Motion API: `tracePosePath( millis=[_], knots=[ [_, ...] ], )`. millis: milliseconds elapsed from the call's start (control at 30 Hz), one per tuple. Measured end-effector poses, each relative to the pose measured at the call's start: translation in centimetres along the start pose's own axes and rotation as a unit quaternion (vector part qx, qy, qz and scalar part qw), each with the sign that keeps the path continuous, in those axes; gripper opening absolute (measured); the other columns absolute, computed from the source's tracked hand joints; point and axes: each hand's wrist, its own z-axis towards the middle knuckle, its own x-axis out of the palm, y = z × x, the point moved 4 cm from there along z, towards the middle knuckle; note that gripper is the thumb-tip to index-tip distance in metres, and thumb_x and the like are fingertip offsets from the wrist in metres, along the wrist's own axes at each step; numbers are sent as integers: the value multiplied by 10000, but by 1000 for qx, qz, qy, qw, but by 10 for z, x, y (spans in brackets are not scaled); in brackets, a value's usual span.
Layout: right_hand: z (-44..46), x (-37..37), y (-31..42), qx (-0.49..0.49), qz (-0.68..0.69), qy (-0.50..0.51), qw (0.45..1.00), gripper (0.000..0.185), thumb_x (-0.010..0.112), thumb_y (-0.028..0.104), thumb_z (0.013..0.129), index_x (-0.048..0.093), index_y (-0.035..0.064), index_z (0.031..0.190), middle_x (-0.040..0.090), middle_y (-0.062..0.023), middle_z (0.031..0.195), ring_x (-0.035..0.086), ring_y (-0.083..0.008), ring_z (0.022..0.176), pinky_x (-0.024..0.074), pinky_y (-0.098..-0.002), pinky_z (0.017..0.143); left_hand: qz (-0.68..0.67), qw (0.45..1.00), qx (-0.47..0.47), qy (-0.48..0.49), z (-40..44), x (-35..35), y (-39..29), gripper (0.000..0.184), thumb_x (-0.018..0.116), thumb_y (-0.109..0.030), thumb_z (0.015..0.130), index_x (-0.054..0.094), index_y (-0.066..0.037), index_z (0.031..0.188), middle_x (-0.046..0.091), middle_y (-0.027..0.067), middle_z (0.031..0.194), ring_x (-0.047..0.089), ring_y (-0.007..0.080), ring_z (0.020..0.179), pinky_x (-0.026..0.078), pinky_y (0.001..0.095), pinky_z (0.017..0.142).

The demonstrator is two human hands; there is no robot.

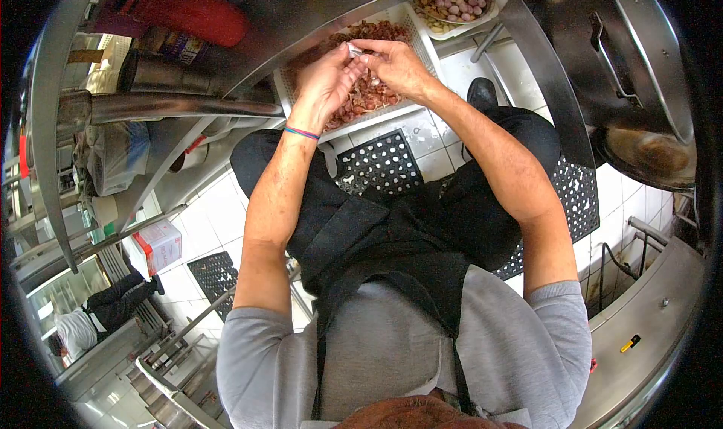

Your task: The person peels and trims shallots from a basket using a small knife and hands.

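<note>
On the far left, another person (75, 331) is appearing well apart, in a pale top and dark trousers, and a white and red box (158, 246) is standing on the tiled floor. Nearer to the middle, the left hand (330, 83), with a thin coloured band (302, 133) at its wrist, is reaching over a white crate (425, 41). Its fingers are bending close to the other hand's fingertips, but they are blurring, so I cannot tell if they are gripping. Just beside it, the right hand (399, 69) is closing its thumb and finger on a small shiny thing (354, 50), which is lying between the two hands, too small to name surely. Under them, the crate is holding many reddish-brown pieces (376, 94). To work well here, one hand should be keeping the piece steady while the other is making small movements, with fingertips staying away from any possible edge, and both hands remaining low over the crate, so that loose bits are falling inside. More to the right, pale pinkish round pieces (459, 6) are resting in a bowl. Farthest right, a yellow and black object (631, 344) is lying on a steel surface (648, 308).
</note>
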Motion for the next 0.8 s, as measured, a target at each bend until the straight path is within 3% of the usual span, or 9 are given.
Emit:
tracePosePath(
  millis=[67,133,267,533,633,733,800],
  knots=[
    [1,1,-3,-13,2,-5,1000,343,591,147,900,607,46,1228,649,-108,983,587,-146,843,465,-284,750,3,1000,1,3,-1,1,0,219,493,-155,986,509,32,1100,556,121,1042,573,214,942,532,313,851],
    [3,3,-6,-45,2,-14,999,335,579,169,935,599,103,1262,607,4,718,494,-55,573,426,-235,488,4,1000,1,4,0,1,2,214,489,-151,987,509,33,1093,555,118,1038,572,212,940,533,314,856],
    [1,1,-6,6,11,-2,1000,330,570,170,943,597,105,1266,578,15,672,463,-45,536,400,-229,450,5,1000,-2,4,-2,4,2,202,482,-144,989,510,33,1083,552,110,1030,572,207,931,536,316,856],
    [1,1,-5,0,4,-4,1000,326,561,172,950,597,112,1269,564,24,658,441,-33,522,390,-226,447,9,1000,5,18,-4,6,1,166,499,-110,976,521,30,1064,564,108,1015,580,204,930,537,314,853],
    [-3,-2,1,17,12,-9,1000,302,569,161,943,623,93,1232,639,-6,749,518,-45,594,457,-224,532,12,1000,13,24,-3,7,0,152,504,-91,969,532,31,1057,579,112,1007,587,207,938,536,319,859],
    [6,0,-11,-49,17,-48,997,277,585,147,930,648,63,1186,695,-44,887,593,-72,723,503,-230,659,0,1000,11,17,-1,9,3,145,501,-79,968,541,28,1057,590,115,1009,591,210,945,534,326,865],
    [7,-2,-15,-21,25,-45,998,270,595,141,922,654,49,1169,701,-63,958,611,-90,798,504,-239,729,2,1000,13,19,0,9,4,144,499,-76,968,545,24,1060,591,116,1021,591,212,946,532,330,872]
  ],
)
